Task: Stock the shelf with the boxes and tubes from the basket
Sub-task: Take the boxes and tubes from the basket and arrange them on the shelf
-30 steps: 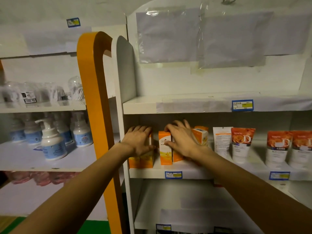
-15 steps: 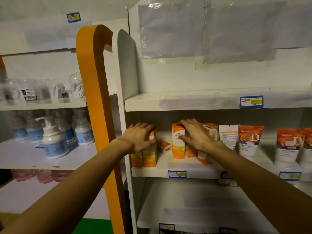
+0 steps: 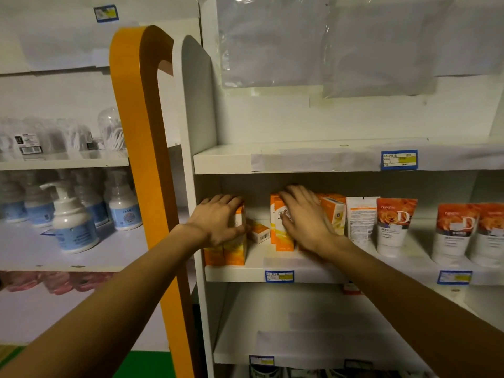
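Both my hands are inside the middle shelf of the white unit. My left hand grips the top of the upright orange boxes at the shelf's left end. My right hand lies flat, fingers spread, against another group of upright orange boxes. Between the two groups a small orange box lies on its side. Another orange box stands just right of my right hand. Orange and white tubes stand further right. The basket is out of view.
An orange and white end panel divides this unit from the left shelves, where white pump bottles stand. The shelf above and the shelf below are bare. Blue price tags line the shelf edges.
My right hand has shifted its orange boxes to the right, away from the left group, opening a gap in which the small lying box shows. My left hand stays on its boxes.
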`<state>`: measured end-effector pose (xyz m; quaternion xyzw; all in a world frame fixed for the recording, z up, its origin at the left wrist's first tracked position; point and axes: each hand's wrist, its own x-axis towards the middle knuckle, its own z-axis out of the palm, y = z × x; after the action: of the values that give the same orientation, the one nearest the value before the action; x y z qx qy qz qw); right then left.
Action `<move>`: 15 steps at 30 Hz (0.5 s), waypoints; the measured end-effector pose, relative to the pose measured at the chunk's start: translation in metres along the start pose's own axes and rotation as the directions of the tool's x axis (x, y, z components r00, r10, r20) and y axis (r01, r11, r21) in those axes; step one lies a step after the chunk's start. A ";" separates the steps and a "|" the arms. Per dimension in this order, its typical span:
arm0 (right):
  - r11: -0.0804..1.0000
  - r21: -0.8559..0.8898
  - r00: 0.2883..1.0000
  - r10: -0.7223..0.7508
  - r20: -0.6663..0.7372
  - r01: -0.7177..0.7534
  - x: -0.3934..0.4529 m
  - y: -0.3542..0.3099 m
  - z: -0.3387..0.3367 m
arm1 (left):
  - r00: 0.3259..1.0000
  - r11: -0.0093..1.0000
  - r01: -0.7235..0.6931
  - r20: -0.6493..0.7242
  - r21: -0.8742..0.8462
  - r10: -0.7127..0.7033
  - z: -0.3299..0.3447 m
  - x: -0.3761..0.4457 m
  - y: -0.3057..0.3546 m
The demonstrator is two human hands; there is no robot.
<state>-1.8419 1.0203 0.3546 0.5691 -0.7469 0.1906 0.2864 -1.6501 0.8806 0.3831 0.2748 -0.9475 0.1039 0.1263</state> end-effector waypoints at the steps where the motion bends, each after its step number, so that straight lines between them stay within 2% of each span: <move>1: 1.000 0.003 0.999 -0.026 -0.021 0.026 -0.004 -0.006 0.001 | 1.000 1.000 0.001 -0.002 -0.006 -0.001 0.000 0.001 0.000; 3: 0.993 -0.040 0.994 -0.109 -0.007 0.108 -0.013 -0.020 0.007 | 1.000 1.000 0.005 0.003 -0.024 -0.005 0.001 0.002 -0.001; 5: 0.961 -0.159 0.974 -0.223 0.048 0.228 -0.020 -0.031 0.018 | 1.000 0.999 0.008 0.004 -0.037 -0.007 0.001 0.002 -0.002; 7: 0.916 -0.274 0.956 -0.275 0.107 0.294 -0.024 -0.037 0.027 | 1.000 0.999 0.004 0.002 -0.039 -0.004 0.002 0.002 -0.002; 12: 0.921 -0.330 0.979 -0.193 0.072 0.206 -0.017 -0.021 0.028 | 1.000 0.999 0.002 -0.010 -0.050 -0.002 0.001 0.000 -0.002; 15: 0.919 -0.331 0.976 -0.186 0.112 0.213 -0.006 -0.003 0.020 | 1.000 0.999 0.003 -0.020 -0.053 -0.004 0.002 -0.001 -0.001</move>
<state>-1.8419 1.0115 0.3356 0.5911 -0.7172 0.0059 0.3691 -1.6492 0.8795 0.3816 0.2720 -0.9481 0.0811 0.1431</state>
